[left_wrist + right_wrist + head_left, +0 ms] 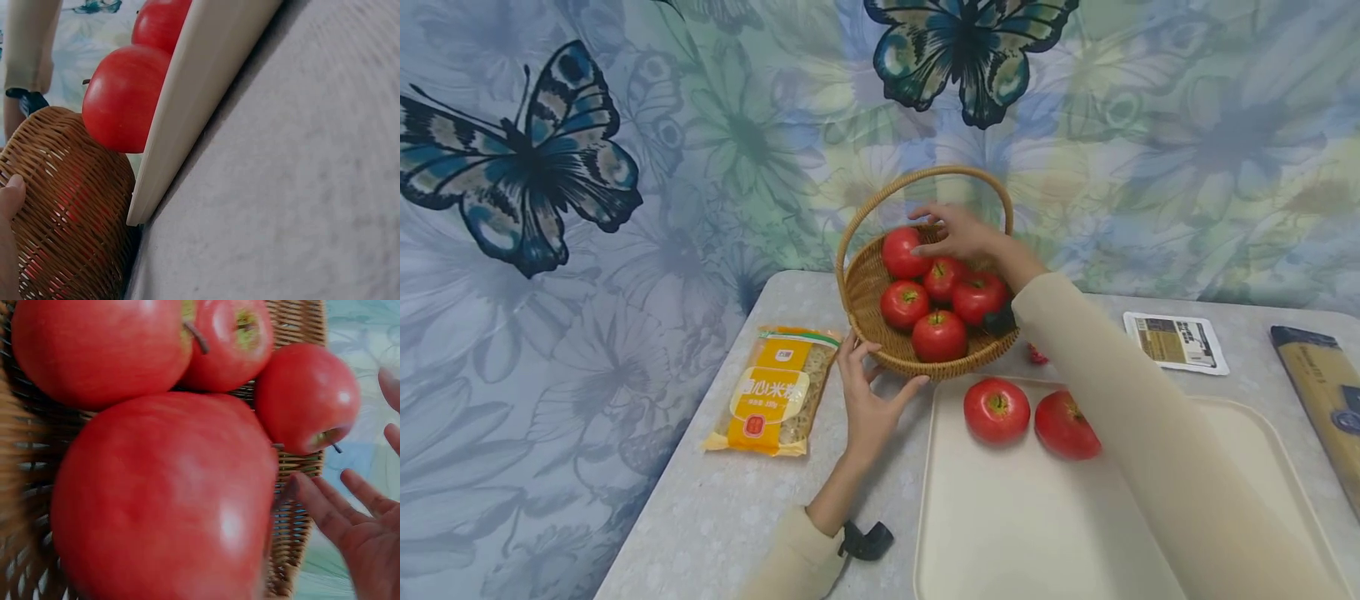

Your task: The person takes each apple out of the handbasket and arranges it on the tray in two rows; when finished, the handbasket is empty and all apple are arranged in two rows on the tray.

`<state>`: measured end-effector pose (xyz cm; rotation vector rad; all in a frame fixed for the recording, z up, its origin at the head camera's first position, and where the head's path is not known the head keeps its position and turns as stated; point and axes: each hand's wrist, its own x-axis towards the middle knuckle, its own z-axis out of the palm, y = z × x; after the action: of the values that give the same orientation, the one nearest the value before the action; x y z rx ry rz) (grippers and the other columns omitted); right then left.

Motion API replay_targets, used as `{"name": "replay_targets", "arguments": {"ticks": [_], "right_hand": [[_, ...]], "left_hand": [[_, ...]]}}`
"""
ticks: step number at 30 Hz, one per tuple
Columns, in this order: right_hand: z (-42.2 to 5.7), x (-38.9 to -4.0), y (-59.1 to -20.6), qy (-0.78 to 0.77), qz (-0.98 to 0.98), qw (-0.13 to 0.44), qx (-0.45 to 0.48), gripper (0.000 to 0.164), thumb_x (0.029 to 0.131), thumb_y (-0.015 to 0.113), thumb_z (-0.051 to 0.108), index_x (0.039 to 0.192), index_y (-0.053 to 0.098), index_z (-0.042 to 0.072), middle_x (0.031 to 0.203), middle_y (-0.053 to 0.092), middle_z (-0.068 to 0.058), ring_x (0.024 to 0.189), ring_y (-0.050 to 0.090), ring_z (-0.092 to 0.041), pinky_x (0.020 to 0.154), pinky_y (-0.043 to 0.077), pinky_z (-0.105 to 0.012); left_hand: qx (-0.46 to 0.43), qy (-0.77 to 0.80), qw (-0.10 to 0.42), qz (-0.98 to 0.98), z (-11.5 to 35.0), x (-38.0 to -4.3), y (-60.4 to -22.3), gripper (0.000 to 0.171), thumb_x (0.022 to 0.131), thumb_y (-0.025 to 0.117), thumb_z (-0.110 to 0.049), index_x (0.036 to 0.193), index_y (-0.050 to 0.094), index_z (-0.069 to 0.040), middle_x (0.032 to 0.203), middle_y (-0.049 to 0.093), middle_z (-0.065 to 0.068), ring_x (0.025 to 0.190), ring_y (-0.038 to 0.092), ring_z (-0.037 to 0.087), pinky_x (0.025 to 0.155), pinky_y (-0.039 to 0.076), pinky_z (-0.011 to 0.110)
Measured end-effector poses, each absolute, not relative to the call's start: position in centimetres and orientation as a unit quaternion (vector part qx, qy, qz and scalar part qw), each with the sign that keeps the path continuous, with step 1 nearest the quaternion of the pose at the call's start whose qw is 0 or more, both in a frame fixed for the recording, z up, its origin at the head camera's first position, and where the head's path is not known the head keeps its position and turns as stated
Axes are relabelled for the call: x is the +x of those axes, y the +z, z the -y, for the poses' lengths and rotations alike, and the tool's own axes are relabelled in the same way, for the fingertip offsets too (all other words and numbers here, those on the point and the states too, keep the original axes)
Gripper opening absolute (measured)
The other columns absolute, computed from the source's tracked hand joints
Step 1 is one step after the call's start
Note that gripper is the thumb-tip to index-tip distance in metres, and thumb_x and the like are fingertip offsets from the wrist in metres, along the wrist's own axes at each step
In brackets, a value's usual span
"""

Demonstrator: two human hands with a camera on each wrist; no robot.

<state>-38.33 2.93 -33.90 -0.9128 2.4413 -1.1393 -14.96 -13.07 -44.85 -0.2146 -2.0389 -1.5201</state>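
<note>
A woven wicker basket (865, 287) with an arched handle tilts toward me at the back of the table, holding several red apples (940, 336). My left hand (871, 412) holds its lower left side, thumb spread against the weave; in the left wrist view the thumb (11, 197) presses on the basket wall. Over the far right part of the basket reaches my right hand (966, 233), fingers parted and holding nothing, next to the rearmost apple (902, 252). The right wrist view shows these fingers (328, 515) beside the rim, apart from that apple (306, 397).
Two more apples (997, 411) lie on a cream tray (1000, 517) in front of the basket. A yellow noodle packet (772, 392) is at left. A white labelled pack (1176, 342) and a brown package (1318, 392) lie at right. My right sleeve crosses above the tray.
</note>
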Motion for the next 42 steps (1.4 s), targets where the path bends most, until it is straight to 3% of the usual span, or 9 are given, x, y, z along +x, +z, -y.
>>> {"name": "replay_targets", "arguments": {"ticks": [4, 12, 21, 28, 35, 42], "right_hand": [[-2.5, -38.3, -35.0, -0.443, -0.831, 0.184, -0.282, 0.065, 0.090, 0.072, 0.026, 0.146, 0.041, 0.016, 0.147, 0.038, -0.015, 0.133, 0.044, -0.035, 0.109, 0.040, -0.047], [-0.9, -39.0, -36.3, -0.384, -0.857, 0.189, -0.288, 0.070, 0.090, 0.072, 0.033, 0.149, 0.036, 0.024, 0.151, 0.039, -0.011, 0.136, 0.042, -0.031, 0.109, 0.040, -0.049], [-0.7, -38.9, -36.4, -0.378, -0.862, 0.148, -0.304, 0.065, 0.086, 0.077, 0.026, 0.143, 0.045, 0.023, 0.148, 0.044, -0.009, 0.134, 0.044, -0.028, 0.108, 0.040, -0.048], [-0.4, -38.3, -35.1, -0.350, -0.860, 0.116, -0.352, 0.063, 0.084, 0.079, 0.024, 0.139, 0.049, 0.019, 0.142, 0.048, -0.010, 0.127, 0.047, -0.027, 0.104, 0.042, -0.046], [-2.5, -35.4, -32.0, -0.328, -0.859, 0.064, -0.388, 0.064, 0.081, 0.082, 0.027, 0.137, 0.052, 0.022, 0.133, 0.047, -0.011, 0.115, 0.049, -0.027, 0.097, 0.045, -0.047], [-6.5, -31.3, -30.6, -0.321, -0.844, 0.021, -0.430, 0.063, 0.078, 0.084, 0.026, 0.134, 0.056, 0.020, 0.127, 0.049, -0.010, 0.111, 0.049, -0.024, 0.092, 0.048, -0.045]], "left_hand": [[-0.084, -0.568, 0.289, 0.766, 13.2, -14.8, -44.9, 0.065, 0.072, 0.086, -0.004, 0.119, 0.042, 0.008, 0.151, 0.020, 0.031, 0.142, 0.024, 0.046, 0.090, 0.051, 0.056], [-0.087, -0.567, 0.296, 0.764, 13.5, -15.1, -45.2, 0.066, 0.072, 0.086, -0.004, 0.119, 0.042, 0.009, 0.153, 0.022, 0.021, 0.144, 0.026, 0.033, 0.090, 0.053, 0.053], [-0.085, -0.557, 0.292, 0.773, 14.2, -16.5, -48.1, 0.069, 0.072, 0.088, -0.021, 0.123, 0.043, -0.007, 0.157, 0.021, 0.007, 0.143, 0.028, 0.038, 0.092, 0.054, 0.041], [-0.085, -0.553, 0.287, 0.778, 14.4, -16.4, -48.1, 0.068, 0.074, 0.087, -0.025, 0.123, 0.043, -0.008, 0.156, 0.019, 0.019, 0.144, 0.027, 0.038, 0.093, 0.054, 0.041], [-0.078, -0.553, 0.290, 0.777, 14.0, -16.2, -47.4, 0.067, 0.073, 0.088, -0.018, 0.122, 0.043, -0.007, 0.155, 0.021, 0.020, 0.144, 0.027, 0.039, 0.091, 0.054, 0.046], [-0.081, -0.565, 0.290, 0.768, 13.3, -14.9, -45.1, 0.066, 0.073, 0.086, -0.005, 0.120, 0.042, 0.006, 0.153, 0.021, 0.021, 0.141, 0.029, 0.040, 0.092, 0.051, 0.054]]}}
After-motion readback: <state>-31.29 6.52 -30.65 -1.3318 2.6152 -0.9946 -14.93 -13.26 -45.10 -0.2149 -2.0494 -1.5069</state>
